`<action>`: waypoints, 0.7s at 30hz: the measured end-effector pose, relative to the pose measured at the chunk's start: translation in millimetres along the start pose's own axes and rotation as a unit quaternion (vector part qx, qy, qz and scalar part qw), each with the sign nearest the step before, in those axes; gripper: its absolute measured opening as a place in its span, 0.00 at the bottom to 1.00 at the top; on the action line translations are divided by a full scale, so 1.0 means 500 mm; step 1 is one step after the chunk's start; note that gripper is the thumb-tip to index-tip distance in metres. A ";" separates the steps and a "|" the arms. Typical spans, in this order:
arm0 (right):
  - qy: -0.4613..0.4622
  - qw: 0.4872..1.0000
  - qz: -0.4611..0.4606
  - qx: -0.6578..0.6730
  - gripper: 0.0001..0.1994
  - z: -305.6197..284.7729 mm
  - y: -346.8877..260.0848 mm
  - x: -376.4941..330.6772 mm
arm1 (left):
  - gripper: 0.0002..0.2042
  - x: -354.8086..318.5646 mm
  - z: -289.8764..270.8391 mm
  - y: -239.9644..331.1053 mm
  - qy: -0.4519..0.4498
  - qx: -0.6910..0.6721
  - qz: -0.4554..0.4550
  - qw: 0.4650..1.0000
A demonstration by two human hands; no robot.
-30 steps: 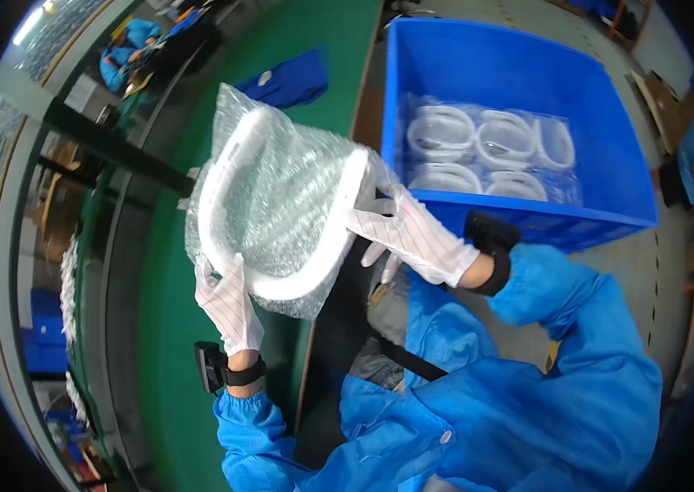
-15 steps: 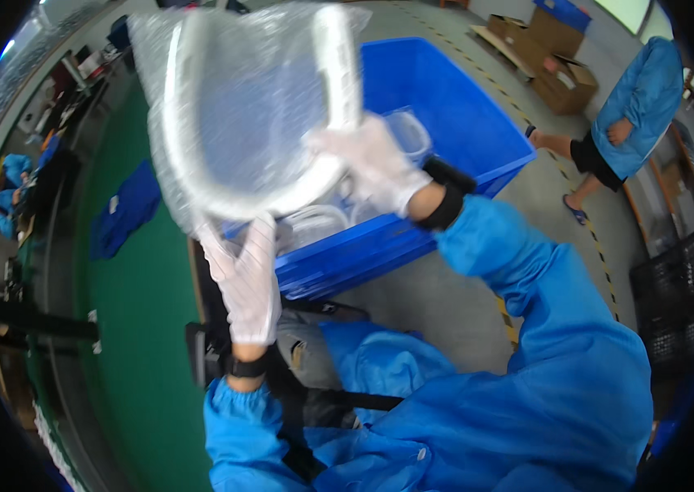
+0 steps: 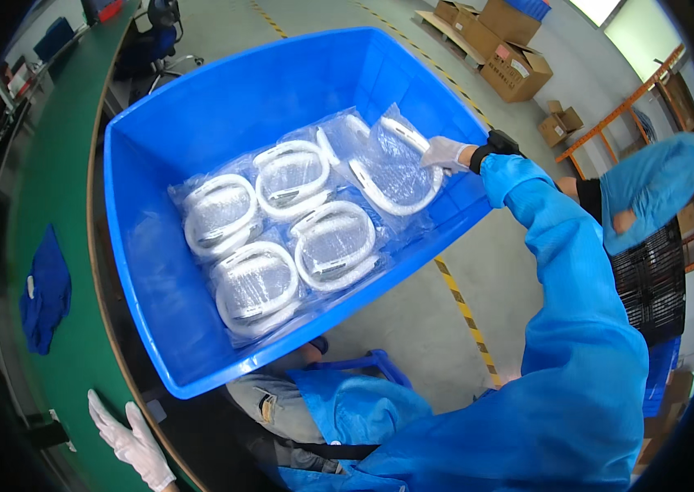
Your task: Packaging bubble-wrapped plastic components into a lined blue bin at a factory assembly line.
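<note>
In the far right part of a large blue plastic bin [image 3: 138, 246], my gloved right hand [image 3: 447, 154] pinches the edge of a white U-shaped frame [image 3: 373, 195] in a clear plastic bag. The frame lies tilted against other bagged pieces. Several similar white looped frames [image 3: 332, 246], each wrapped in clear film, sit in rows on the bin's bottom. My left hand [image 3: 135, 443], also in a white glove, is away from the bin at the lower left, over the green table's edge. Its fingers are stretched out and it holds nothing.
A green-topped table [image 3: 60, 197] runs along the left, with a dark blue cloth [image 3: 46, 291] on it. Beyond the bin stands an office chair [image 3: 162, 41]. A person in a blue coat [image 3: 658, 189] is at the right, near a black crate [image 3: 650, 279]. Cardboard boxes [image 3: 515, 70] stand farther back.
The bagged U-shaped frame, held up in both hands before, is now down in the bin in my right hand. My left hand has let go and moved to the lower left.
</note>
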State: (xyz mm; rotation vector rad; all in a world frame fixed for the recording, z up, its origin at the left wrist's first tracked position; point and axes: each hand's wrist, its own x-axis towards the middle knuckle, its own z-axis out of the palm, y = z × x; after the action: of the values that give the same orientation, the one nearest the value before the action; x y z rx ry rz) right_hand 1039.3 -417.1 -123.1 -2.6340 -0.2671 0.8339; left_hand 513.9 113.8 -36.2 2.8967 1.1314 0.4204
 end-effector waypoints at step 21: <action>-0.050 0.924 -0.043 -0.377 0.21 0.338 0.410 0.319 | 0.29 0.030 -0.031 0.090 -0.048 0.000 -0.026 0.999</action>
State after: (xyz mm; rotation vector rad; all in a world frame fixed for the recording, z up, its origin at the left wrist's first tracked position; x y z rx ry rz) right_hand 1083.2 -511.7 -415.2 -3.2364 -0.8800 0.9817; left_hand 550.6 89.1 -13.2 2.8459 1.1887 0.2765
